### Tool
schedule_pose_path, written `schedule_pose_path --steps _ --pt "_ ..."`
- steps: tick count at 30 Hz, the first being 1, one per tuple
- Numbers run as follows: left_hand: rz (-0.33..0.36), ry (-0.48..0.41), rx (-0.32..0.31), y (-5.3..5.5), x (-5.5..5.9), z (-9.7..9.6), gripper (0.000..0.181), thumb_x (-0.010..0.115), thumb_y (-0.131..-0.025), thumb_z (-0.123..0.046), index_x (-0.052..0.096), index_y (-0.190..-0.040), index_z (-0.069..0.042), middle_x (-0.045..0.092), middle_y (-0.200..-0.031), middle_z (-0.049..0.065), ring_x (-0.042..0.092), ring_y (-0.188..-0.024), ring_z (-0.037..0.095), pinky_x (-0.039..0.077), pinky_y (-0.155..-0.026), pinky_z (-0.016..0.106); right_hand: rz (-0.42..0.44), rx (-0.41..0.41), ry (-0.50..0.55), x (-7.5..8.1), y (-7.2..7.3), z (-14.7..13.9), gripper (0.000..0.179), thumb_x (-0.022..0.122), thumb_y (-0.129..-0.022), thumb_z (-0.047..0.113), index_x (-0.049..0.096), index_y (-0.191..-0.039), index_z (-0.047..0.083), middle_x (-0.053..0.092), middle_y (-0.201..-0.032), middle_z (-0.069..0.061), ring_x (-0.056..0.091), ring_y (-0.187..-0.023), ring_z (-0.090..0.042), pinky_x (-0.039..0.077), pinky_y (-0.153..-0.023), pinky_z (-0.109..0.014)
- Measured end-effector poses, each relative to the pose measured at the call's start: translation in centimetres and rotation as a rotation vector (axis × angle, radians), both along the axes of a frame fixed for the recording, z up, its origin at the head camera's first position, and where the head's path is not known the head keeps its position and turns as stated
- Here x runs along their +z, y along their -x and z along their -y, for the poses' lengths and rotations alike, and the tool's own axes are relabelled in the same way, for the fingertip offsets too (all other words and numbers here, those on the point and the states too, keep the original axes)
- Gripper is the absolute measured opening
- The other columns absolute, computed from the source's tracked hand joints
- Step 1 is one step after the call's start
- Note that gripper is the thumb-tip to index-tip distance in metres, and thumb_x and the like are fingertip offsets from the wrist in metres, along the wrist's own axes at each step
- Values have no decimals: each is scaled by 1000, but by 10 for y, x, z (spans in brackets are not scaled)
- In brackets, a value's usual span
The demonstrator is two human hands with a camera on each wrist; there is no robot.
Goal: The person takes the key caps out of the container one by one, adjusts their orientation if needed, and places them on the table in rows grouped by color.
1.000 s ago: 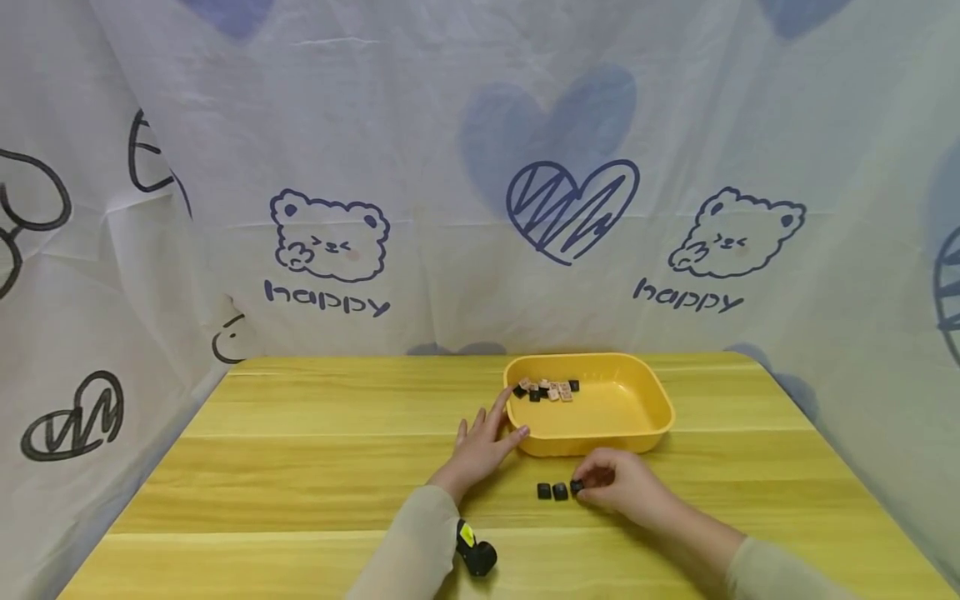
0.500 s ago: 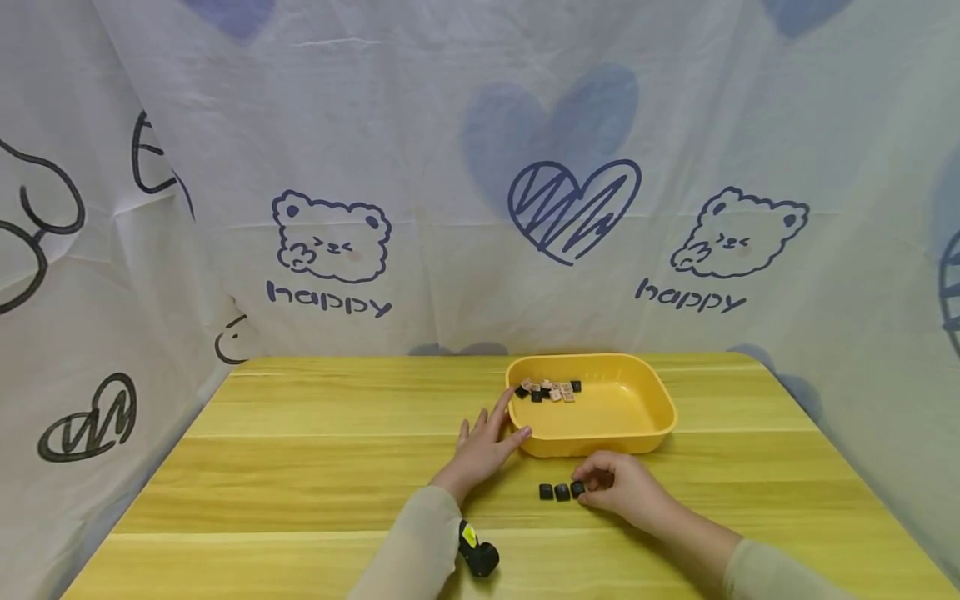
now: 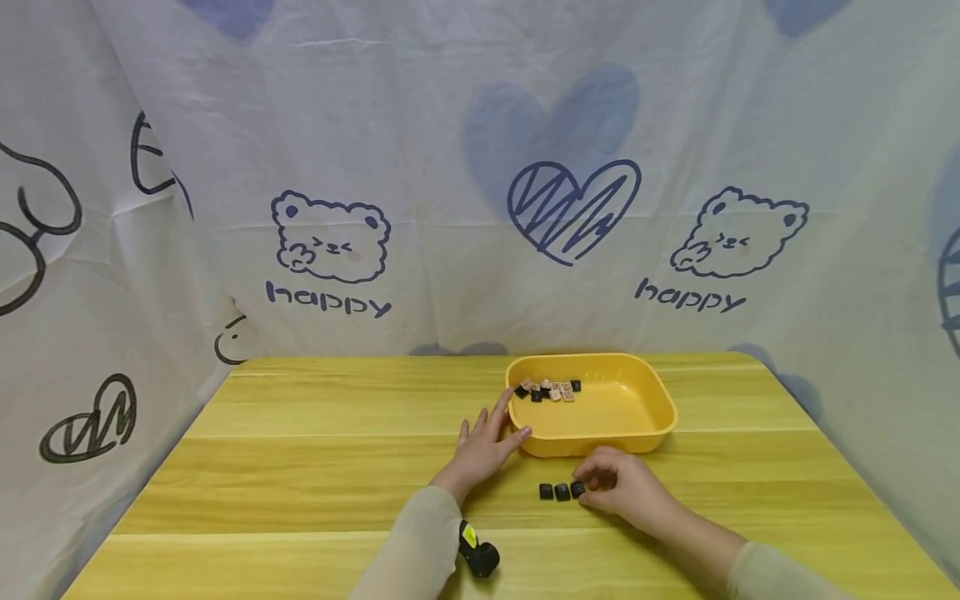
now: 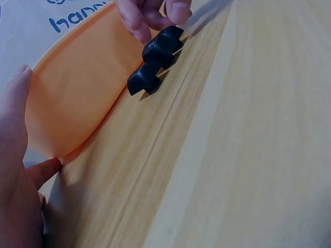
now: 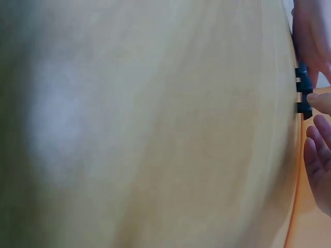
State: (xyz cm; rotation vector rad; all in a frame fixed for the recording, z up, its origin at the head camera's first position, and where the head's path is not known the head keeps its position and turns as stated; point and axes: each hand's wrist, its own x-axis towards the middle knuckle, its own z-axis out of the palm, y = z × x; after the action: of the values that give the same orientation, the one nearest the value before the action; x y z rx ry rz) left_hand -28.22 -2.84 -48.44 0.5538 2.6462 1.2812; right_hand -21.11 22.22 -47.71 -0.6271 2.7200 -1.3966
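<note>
Three black keycaps form a short row on the wooden table: a left one (image 3: 546, 492), a middle one (image 3: 562, 492) and a right one (image 3: 577, 489). My right hand (image 3: 626, 485) pinches the right keycap between thumb and forefinger. In the left wrist view, the nearest keycap (image 4: 144, 78) shows its stepped side, and the right hand's fingers (image 4: 178, 11) are at the far end of the row. My left hand (image 3: 482, 448) rests with spread, fairly straight fingers against the left end of the yellow tray (image 3: 600, 447).
Inside the tray, several light keycaps (image 3: 557, 392) and black keycaps (image 3: 536, 396) lie gathered at the left. A black device with a yellow patch (image 3: 480, 554) is beside the left sleeve (image 3: 420, 542). A printed white cloth (image 3: 450, 250) hangs behind the table.
The right hand's fingers shift very slightly at the right keycap, which stays at the end of the row. The left hand and tray keep their places.
</note>
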Motion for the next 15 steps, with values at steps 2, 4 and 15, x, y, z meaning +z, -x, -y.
schedule_pose_path --steps 2,4,15 --pt "2 -4 0 0 0 0 75 47 -98 -56 8 -158 -33 34 -154 9 11 -146 39 -7 -114 56 -27 -1 -8 3 -1 -1 22 83 -77 7 72 -95 11 63 -94 1 59 -80 -17 51 -68 -26" --pt "6 -7 -1 -1 1 0 74 47 -98 -55 8 -158 -33 35 -154 9 11 -146 39 -7 -114 56 -48 -5 -12 8 -2 -1 22 82 -77 6 72 -96 11 63 -93 1 58 -79 -16 51 -67 -26" --pt "11 14 -3 -1 2 1 77 46 -97 -59 8 -158 -31 33 -155 9 12 -146 38 -6 -114 55 -216 -93 17 33 8 -1 24 82 -75 -2 73 -94 8 66 -93 -1 60 -76 -17 53 -64 -26"
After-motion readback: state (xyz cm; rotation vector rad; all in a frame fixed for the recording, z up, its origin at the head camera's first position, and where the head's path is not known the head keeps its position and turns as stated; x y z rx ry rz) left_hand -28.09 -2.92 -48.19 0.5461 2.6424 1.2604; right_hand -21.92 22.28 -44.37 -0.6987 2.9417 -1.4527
